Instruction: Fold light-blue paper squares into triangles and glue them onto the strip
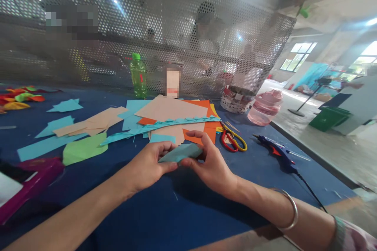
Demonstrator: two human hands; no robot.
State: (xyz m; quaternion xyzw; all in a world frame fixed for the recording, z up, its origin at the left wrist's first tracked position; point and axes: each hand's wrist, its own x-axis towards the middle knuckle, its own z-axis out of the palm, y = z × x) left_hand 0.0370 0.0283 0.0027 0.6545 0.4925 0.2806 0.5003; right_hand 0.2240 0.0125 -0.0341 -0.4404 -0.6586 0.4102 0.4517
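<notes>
Head view, and the left hand [150,160] and right hand [210,162] are pinching a folded teal paper piece [180,153] between them, over the blue tabletop [188,211]! Just beyond lies a teal paper strip [159,126], with red-and-yellow scissors [232,140] and a blue glue gun [275,153] to the right.

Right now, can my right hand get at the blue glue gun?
Probably yes. Your right hand holds folded teal paper, but only bare blue table lies between it and the glue gun; the red-and-yellow scissors sit beyond that path.
</notes>
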